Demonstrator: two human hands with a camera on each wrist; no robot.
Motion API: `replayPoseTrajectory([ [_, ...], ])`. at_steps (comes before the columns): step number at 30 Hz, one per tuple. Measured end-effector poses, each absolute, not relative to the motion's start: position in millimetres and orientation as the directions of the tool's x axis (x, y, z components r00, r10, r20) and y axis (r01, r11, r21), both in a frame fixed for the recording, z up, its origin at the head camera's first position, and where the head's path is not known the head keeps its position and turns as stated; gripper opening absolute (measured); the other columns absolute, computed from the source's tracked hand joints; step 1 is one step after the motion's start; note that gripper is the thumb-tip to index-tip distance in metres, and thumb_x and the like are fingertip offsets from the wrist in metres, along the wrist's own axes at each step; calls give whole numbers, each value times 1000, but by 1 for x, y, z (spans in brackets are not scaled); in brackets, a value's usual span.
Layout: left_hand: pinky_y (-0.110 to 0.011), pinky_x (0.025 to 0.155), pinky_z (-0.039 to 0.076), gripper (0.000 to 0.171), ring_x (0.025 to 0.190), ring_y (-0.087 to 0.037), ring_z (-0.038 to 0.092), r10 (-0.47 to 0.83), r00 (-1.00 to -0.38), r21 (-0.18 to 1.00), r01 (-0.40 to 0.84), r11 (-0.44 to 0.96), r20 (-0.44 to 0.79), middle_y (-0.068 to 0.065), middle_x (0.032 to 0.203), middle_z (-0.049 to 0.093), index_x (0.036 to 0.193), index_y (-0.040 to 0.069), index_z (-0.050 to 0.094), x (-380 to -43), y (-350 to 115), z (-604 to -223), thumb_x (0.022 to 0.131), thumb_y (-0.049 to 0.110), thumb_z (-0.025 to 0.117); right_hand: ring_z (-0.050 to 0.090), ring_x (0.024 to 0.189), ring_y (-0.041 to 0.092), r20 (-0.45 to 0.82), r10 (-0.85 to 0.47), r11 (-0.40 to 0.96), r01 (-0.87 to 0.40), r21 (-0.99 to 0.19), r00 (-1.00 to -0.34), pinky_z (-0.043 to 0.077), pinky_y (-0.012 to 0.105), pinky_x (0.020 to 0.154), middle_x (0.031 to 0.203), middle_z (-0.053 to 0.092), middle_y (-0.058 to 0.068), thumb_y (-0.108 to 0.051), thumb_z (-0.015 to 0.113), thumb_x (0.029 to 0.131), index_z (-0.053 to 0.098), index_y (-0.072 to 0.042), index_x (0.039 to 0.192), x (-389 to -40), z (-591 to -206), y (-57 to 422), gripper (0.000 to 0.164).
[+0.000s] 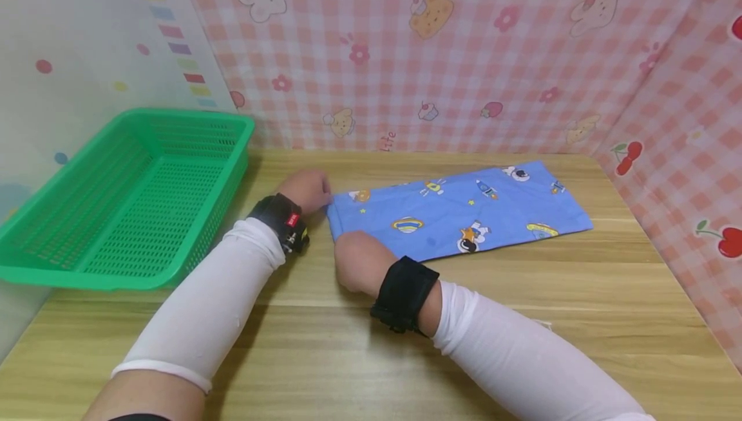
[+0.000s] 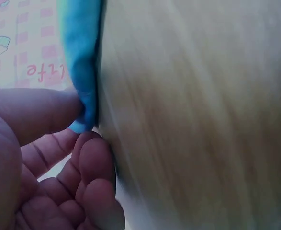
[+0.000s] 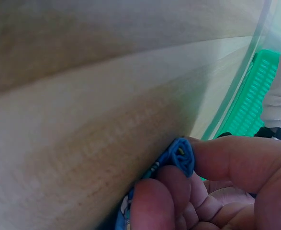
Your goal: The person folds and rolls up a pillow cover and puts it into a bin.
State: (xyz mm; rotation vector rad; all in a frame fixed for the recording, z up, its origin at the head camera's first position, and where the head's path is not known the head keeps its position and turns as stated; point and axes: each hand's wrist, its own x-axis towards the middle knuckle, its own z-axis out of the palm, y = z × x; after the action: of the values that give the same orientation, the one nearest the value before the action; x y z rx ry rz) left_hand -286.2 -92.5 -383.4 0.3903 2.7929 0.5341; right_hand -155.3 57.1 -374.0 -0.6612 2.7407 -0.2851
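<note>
A blue cloth (image 1: 440, 212) printed with astronauts, rockets and planets lies on the table as a long folded strip, slanting up to the right. My left hand (image 1: 306, 190) is at the far corner of its left end. In the left wrist view, the thumb and curled fingers pinch the cloth's edge (image 2: 83, 57). My right hand (image 1: 361, 262) covers the near corner of that same end. Seen from the right wrist, thumb and fingers pinch a small coil of rolled cloth (image 3: 181, 155). The palms are hidden from the head view.
A green plastic basket (image 1: 197, 260) with slotted sides stands to the left, beside my left forearm. Behind the wood-grain table (image 1: 324, 350) rises a pink checked wall covering (image 1: 371, 93), which also runs along the right side. A bit of white thread (image 1: 542, 324) lies near my right sleeve.
</note>
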Motion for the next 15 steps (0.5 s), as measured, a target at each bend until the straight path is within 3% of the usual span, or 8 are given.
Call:
replayPoseTrajectory([
  [5, -30, 57, 46, 33, 56, -17, 52, 310, -920, 387, 202, 900, -240, 2, 61, 53, 68, 13, 56, -291, -89, -386, 100, 19, 63, 54, 72, 19, -233, -484, 869, -433, -238, -844, 50, 31, 67, 84, 62, 4, -6, 61, 99, 66, -7, 86, -155, -373, 57, 14],
  [8, -30, 52, 42, 38, 50, -15, 46, 321, -916, 395, 210, 894, -241, 4, 54, 44, 61, 15, 49, -292, -88, -387, 97, 14, 60, 53, 71, 19, -229, -489, 866, -437, -243, -842, 48, 30, 65, 82, 60, 4, -5, 61, 98, 65, -8, 84, -155, -373, 58, 15],
  [11, -31, 56, 44, 25, 57, -18, 50, 323, -923, 414, 216, 884, -209, 2, 62, 50, 68, 14, 53, -290, -87, -386, 92, 9, 60, 52, 71, 19, -235, -491, 865, -437, -247, -839, 47, 29, 65, 81, 59, 4, -5, 61, 98, 64, -7, 83, -156, -373, 58, 15],
  [15, -35, 69, 48, 5, 77, -25, 59, 318, -932, 460, 209, 863, -173, -7, 84, 62, 88, 9, 61, -287, -87, -387, 91, 9, 65, 51, 70, 19, -272, -476, 871, -405, -279, -837, 44, 29, 61, 81, 56, 4, -4, 61, 98, 63, -7, 85, -157, -372, 60, 13],
])
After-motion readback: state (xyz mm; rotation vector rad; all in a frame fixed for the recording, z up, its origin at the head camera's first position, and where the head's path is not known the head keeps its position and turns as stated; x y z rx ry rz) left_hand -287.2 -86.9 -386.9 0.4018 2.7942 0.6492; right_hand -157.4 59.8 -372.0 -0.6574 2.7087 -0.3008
